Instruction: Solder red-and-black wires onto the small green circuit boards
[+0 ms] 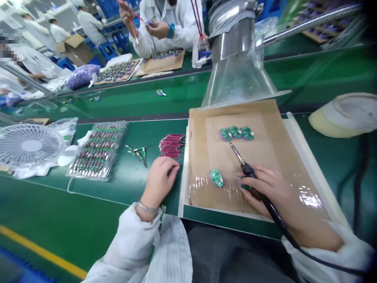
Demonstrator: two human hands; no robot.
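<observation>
My right hand (265,188) is wrapped round the black handle of a soldering iron (249,171), whose bare metal tip points up and left over the brown work board (203,153). Beneath those fingers a small green circuit board is partly hidden. Just left of it lies another green circuit board (217,178). Three more circuit boards (235,133) sit in a row above the iron's tip. My left hand (161,179) rests at the lower edge of a pile of red wires (171,145), thumb and forefinger curled together. Whatever is between them is too small to make out.
Left of the wires lie several loose green-and-silver parts (140,153) and a clear tray (98,151) of similar parts. A white fan (31,145) stands at far left. A clear fume hood (238,82) hangs behind the board; a tub (344,116) stands right. A co-worker (167,27) sits opposite.
</observation>
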